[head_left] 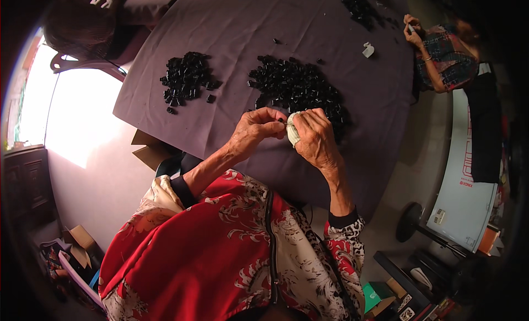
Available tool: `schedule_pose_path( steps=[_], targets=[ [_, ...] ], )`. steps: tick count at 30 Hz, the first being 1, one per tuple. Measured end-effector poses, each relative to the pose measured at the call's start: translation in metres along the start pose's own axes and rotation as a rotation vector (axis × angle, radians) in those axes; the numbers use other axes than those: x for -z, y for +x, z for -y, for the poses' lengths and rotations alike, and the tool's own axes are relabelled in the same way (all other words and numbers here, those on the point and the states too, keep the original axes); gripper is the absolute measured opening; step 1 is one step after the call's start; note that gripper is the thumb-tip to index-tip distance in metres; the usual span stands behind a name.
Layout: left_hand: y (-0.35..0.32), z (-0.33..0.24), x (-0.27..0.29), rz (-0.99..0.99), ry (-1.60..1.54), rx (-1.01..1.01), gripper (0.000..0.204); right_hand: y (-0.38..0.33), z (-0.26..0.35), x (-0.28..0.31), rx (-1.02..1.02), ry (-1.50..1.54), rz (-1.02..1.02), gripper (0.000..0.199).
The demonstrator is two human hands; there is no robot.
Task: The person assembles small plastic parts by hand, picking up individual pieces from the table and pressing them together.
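Note:
My left hand (254,132) is closed, its thumb and forefinger pinching a small black piece (281,121) in front of my body. Against it, my right hand (318,138) is wrapped round a cream-coloured, ribbed object (293,129); most of it is hidden in the fist, so its kind does not show. The two hands meet over the near part of the table. Just beyond them lies a large heap of small, shiny black plastic pieces (297,81). A smaller heap of like pieces (187,77) sits to its left.
A brown-purple cloth covers the table (231,28). Toward the far right are a third black heap (359,11) and a small white piece (368,49). A co-worker (449,56) holds something pale at the right edge. Below the left corner stands a cardboard box (150,150).

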State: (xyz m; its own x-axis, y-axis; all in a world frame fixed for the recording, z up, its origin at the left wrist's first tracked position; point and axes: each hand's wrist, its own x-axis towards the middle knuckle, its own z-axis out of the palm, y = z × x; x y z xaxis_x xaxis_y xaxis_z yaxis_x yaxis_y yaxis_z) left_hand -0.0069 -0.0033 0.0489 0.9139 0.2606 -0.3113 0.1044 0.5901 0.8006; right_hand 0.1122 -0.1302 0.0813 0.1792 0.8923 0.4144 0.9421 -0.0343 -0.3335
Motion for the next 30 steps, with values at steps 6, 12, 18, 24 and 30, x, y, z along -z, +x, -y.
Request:
schedule_pose_path(
  steps=[6,12,18,24,30],
  targets=[
    [0.003,0.002,0.002,0.013,0.132,-0.026,0.010,-0.002,0.002,0.001,-0.014,-0.060,0.122,0.016],
    [0.005,-0.002,-0.002,0.000,0.019,-0.021,0.010,-0.011,-0.005,-0.008,-0.126,0.142,-0.080,0.014],
    [0.005,0.002,-0.001,0.010,0.010,-0.060,0.013,-0.016,0.002,-0.003,-0.430,0.559,-0.142,0.019],
    [0.003,-0.003,-0.005,-0.014,0.164,-0.058,0.016,-0.014,0.005,0.000,-0.325,0.395,-0.155,0.025],
    [0.000,-0.003,-0.007,-0.025,0.272,-0.073,0.018,-0.014,0.002,-0.005,-0.175,0.253,-0.146,0.020]
  ],
)
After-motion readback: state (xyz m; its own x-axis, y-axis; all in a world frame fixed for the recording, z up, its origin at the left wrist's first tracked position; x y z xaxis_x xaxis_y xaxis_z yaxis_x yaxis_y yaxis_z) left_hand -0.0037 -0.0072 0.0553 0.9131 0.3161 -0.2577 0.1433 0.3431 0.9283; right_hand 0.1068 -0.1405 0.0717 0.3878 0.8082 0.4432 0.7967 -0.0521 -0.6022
